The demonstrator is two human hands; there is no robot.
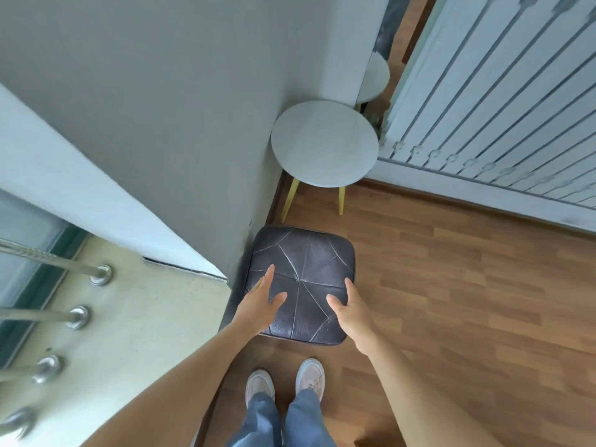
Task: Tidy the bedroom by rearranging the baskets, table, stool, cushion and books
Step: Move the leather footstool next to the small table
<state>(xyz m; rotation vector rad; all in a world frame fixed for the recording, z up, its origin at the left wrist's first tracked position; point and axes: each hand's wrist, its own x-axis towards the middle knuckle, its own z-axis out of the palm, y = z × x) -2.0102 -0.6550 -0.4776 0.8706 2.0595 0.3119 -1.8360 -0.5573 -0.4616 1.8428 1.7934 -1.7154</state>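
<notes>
Fingers loose: left hand, right hand, one stool

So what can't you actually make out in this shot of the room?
Head view, the only one:
Stool: its sides and base, hidden beneath its padded top.
Left hand and right hand: touching the stool or hovering, unclear from above.
Round table: rear legs, hidden under its top.
</notes>
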